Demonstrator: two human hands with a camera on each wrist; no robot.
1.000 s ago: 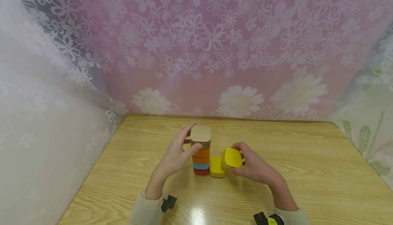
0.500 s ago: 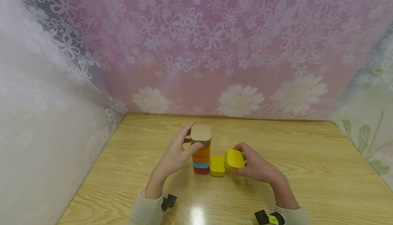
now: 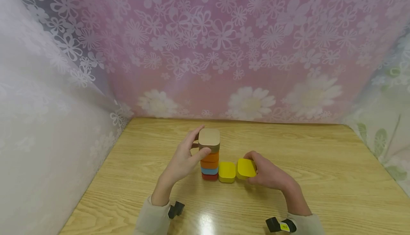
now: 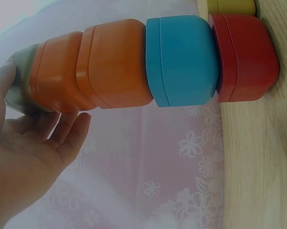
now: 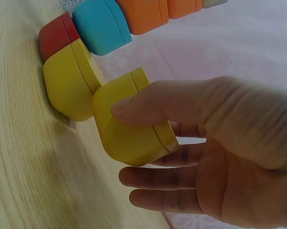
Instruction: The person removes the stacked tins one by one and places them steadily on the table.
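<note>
A stack of small rounded lidded boxes stands upright: a red box at the bottom, then a blue box, two orange boxes, and a tan box on top. My left hand holds the tan box, its thumb at the near side and fingers behind. Right of the red box, a yellow box sits on the table. Beside it, a second yellow box is pinched between thumb and fingers of my right hand. That box looks slightly raised and tilted in the right wrist view.
The wood-grain table extends around the boxes on all sides. Floral cloth hangs behind the table and along both sides. Each wrist wears a black camera mount, like the right camera mount.
My right hand has moved the second yellow box right and down, from partly over the other yellow box to beside it, and tilted it less. My left hand stays on the tan box.
</note>
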